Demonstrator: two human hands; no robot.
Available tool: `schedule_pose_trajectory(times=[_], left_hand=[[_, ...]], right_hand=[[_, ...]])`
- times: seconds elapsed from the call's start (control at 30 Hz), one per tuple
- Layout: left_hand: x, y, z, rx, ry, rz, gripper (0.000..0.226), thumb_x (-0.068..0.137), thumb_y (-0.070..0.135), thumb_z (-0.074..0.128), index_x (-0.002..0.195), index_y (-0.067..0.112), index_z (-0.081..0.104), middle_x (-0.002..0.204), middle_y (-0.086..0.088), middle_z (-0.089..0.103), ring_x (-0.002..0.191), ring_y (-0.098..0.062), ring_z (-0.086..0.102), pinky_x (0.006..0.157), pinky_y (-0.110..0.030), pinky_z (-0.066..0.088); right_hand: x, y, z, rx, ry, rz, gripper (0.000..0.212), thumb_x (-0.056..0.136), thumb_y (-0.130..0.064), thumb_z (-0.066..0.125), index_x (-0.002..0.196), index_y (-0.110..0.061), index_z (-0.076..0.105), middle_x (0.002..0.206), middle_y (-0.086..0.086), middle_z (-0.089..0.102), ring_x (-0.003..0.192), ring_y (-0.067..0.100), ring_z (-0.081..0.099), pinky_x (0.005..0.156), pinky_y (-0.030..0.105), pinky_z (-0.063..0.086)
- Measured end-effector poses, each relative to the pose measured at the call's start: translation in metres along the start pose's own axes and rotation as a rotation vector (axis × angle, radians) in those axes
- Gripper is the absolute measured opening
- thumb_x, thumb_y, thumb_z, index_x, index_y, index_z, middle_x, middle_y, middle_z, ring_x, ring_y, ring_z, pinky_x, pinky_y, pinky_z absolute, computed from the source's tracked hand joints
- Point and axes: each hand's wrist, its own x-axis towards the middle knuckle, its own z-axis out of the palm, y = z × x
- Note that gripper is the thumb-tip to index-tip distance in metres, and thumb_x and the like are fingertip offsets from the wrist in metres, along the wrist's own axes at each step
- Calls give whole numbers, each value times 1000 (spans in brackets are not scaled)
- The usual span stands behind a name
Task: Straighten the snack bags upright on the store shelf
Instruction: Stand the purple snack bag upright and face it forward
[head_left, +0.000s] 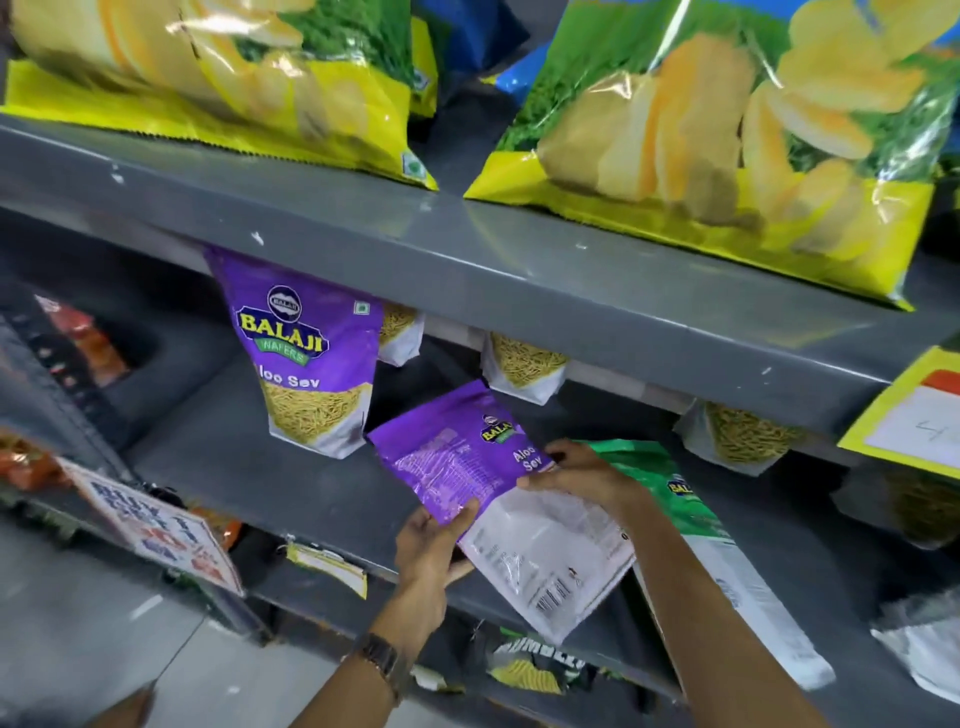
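Observation:
A purple and white Aloo Sev bag (467, 462) lies tilted back-side up over the front of the grey middle shelf (218, 467). My left hand (434, 545) grips its lower left edge. My right hand (576, 470) pinches its right edge near the logo. Behind it another purple Aloo Sev bag (306, 353) stands upright. A green and white snack bag (691, 525) lies flat under my right forearm. Further back, several Aloo Sev bags (524, 366) stand with their tops hidden by the shelf above.
The upper shelf (467, 249) carries two large yellow-green chip bags (727, 140). A yellow price tag (914, 415) hangs at right, and a promo sign (156, 525) juts out at left. Orange snack packs (88, 338) fill the neighbouring left shelf. More bags (530, 667) sit on the shelf below.

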Motion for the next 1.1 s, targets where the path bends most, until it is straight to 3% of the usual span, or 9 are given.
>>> schedule_pose_trajectory(times=[0.13, 0.23, 0.4, 0.53, 0.63, 0.73, 0.9, 1.03, 1.1], left_hand=[[-10, 7, 0, 44, -113, 157, 26, 73, 7, 75, 95, 13, 63, 100, -9, 73, 82, -18, 71, 68, -39, 60], [-12, 26, 6, 104, -170, 298, 22, 74, 6, 74, 91, 18, 64, 88, -1, 74, 75, -14, 71, 56, -32, 59], [-2, 61, 20, 262, -252, 542, 20, 79, 7, 70, 89, 22, 62, 84, 3, 76, 75, -19, 70, 68, -43, 56], [8, 75, 18, 303, -372, 636, 18, 81, 10, 68, 92, 24, 63, 92, 5, 76, 82, -15, 72, 64, -27, 57], [15, 86, 14, 337, -444, 665, 20, 82, 10, 67, 95, 24, 64, 95, 5, 76, 87, -13, 71, 67, -21, 55], [25, 95, 11, 384, -497, 678, 21, 81, 6, 67, 94, 22, 64, 95, 1, 74, 88, -13, 70, 73, -24, 56], [36, 112, 12, 435, -539, 726, 26, 82, -2, 63, 95, 20, 62, 96, -1, 69, 83, -5, 68, 78, -18, 53], [47, 122, 8, 482, -545, 770, 29, 83, -4, 61, 94, 22, 61, 96, 1, 68, 81, 1, 67, 76, -15, 51], [51, 123, 7, 484, -519, 773, 29, 84, -5, 59, 93, 23, 60, 94, 3, 68, 80, 2, 66, 77, -18, 50]], right_hand=[[-18, -1, -15, 103, -15, -44, 35, 63, -5, 84, 90, -17, 66, 89, 4, 73, 77, 14, 69, 73, 24, 54], [-27, -13, -31, 227, 95, -147, 46, 65, -6, 82, 108, -14, 66, 95, 4, 74, 79, 10, 70, 65, 18, 52], [-29, -51, -50, 297, 109, -270, 27, 69, -7, 78, 92, -20, 72, 72, -13, 75, 67, -1, 70, 55, 12, 52], [-29, -46, -47, 377, 204, -353, 32, 68, 3, 77, 66, -29, 75, 66, -14, 75, 66, 2, 71, 60, 17, 56], [-34, -33, -42, 429, 210, -386, 40, 64, -6, 81, 89, -35, 71, 86, -10, 77, 82, 2, 71, 65, 16, 55], [-35, -30, -34, 450, 162, -374, 61, 54, -22, 84, 111, -21, 61, 108, 4, 73, 100, 19, 69, 83, 30, 55], [-35, -39, -24, 449, 292, -451, 65, 49, -15, 89, 108, -9, 64, 95, 3, 77, 85, 17, 74, 66, 23, 57], [-29, -38, -10, 486, 385, -508, 43, 56, 8, 84, 82, -22, 68, 77, -10, 78, 72, 8, 73, 61, 19, 56], [-29, -37, -3, 507, 392, -509, 43, 57, 10, 82, 84, -20, 65, 76, -11, 77, 72, 7, 72, 61, 19, 56]])
